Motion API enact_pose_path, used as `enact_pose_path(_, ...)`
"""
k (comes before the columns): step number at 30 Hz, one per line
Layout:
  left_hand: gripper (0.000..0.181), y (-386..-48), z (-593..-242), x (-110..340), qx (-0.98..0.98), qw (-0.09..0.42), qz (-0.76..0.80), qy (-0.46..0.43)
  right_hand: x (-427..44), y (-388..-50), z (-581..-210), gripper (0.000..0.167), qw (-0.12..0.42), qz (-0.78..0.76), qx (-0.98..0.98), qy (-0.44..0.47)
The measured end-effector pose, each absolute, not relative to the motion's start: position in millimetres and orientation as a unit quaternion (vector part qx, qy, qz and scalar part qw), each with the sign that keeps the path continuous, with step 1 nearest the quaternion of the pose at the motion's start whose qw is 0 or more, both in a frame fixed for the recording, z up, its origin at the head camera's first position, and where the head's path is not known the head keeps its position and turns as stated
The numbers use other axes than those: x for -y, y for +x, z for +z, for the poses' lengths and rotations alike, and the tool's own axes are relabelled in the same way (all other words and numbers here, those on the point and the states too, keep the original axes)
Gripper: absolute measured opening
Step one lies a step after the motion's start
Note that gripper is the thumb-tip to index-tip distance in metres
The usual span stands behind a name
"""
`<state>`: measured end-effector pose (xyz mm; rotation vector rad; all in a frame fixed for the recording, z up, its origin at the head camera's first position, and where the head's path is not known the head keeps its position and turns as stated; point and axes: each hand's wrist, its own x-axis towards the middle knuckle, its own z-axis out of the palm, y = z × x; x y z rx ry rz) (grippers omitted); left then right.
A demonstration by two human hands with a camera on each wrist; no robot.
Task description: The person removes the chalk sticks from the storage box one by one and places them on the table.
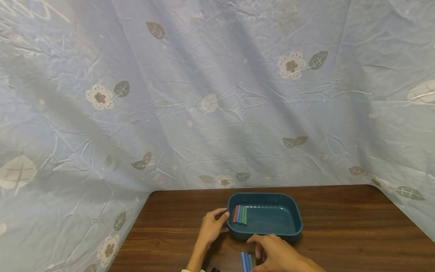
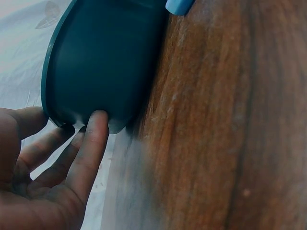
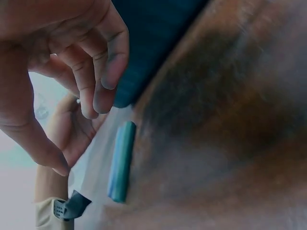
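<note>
Here's my left hand (image 1: pixel 211 227) at the left end of the tray (image 1: pixel 272 223), fingers spread, tips meeting the outside wall and thumb up at the rim. I'd call it a brace: it looks set there so the tray won't slide over the table (image 1: pixel 170 230). How hard I'm pressing, I can't tell.

And inside, look at this: 4 sticks (image 1: pixel 241 215), side by side near the left wall, 1 red, 1 blue, 2 green, lengths running near to far. That tight row probably leaves the right side free for more.

Over to my right hand (image 1: pixel 275 252), at the near side of the tray: fingers bent, thumb well apart from them, nothing pinched. Whether a knuckle brushes the tray, I can't say.

Just left of it on the table, nearer than the tray, lies a bunch of loose sticks (image 1: pixel 247 261), blue and green, at least 3, cut off by the lower edge of the head view. They lie close together, handy for a pinch, I reckon, and only a short carry from the tray.
</note>
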<state>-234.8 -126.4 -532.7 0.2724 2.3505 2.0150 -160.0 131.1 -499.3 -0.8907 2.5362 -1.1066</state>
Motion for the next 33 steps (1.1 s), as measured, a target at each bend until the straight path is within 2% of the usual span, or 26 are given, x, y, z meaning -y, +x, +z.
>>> enact_pose_path(15, 0.043, -233, -532, 127, -0.755, 0.02, 0.649, 0.091, -135, -176, -460, 0.07, 0.054, -0.372, -0.876, -0.304)
enact_pose_path(24, 0.044, -233, -532, 128, -0.76, 0.024, 0.644, 0.086, -138, -193, -452, 0.075, 0.028, -0.364, -0.881, -0.302)
enact_pose_path(33, 0.041, -233, -533, 127, -0.76, 0.014, 0.644, 0.087, -140, -214, -455, 0.073, 0.021, -0.365, -0.885, -0.288)
